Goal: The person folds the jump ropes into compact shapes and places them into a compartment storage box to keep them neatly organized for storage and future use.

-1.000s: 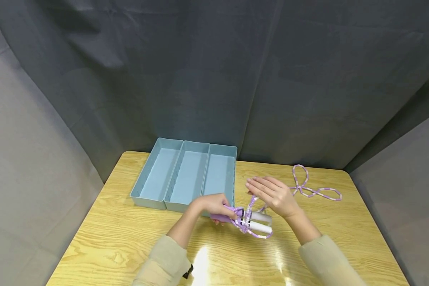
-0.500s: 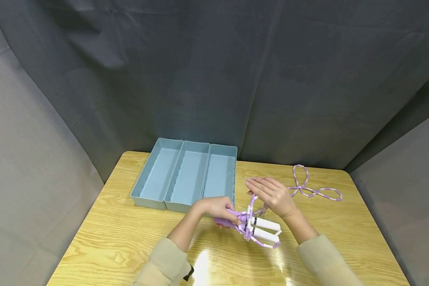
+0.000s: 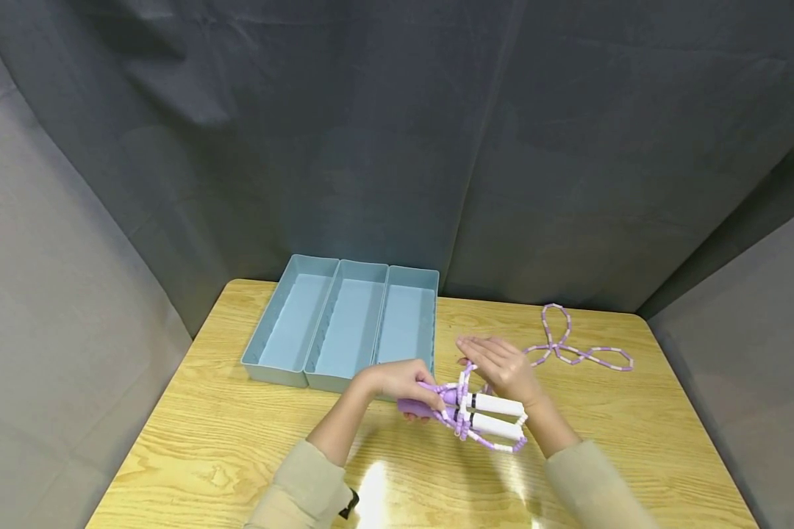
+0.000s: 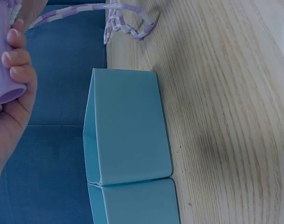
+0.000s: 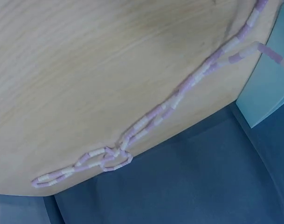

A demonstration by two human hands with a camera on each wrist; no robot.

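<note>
Head view: work at a wooden table (image 3: pixel 192 441); all places read off the blue bins (image 3: pixel 351 308).
Left hand (image 3: pixel 405 383): at the near right corner of the bins; fingers and thumb curled round two handles (image 3: pixel 498 405) at their purple end. Left wrist view agrees.
Handles: side by side, white ends pointing right, away from the bins.
Beaded cord (image 3: pixel 464 386): several turns lie crosswise round the handles, just right of the bins' near end; another strand loops past the white tips.
Right hand (image 3: pixel 504 369): right of the bins; fingers nearly straight and together, cord pinched at the fingertips as far as can be judged; thumb mostly hidden.
Winding: judged step, cord being wrapped round the paired handles; incomplete, since slack lies out.
Next turn: would call for the right hand to carry its strand round the handles under light tension, left grip firm.
Loose loops (image 3: pixel 554 347): on the table, well right of the bins, near the back edge; could snag.
Dark curtain (image 3: pixel 370 147): behind the bins.
</note>
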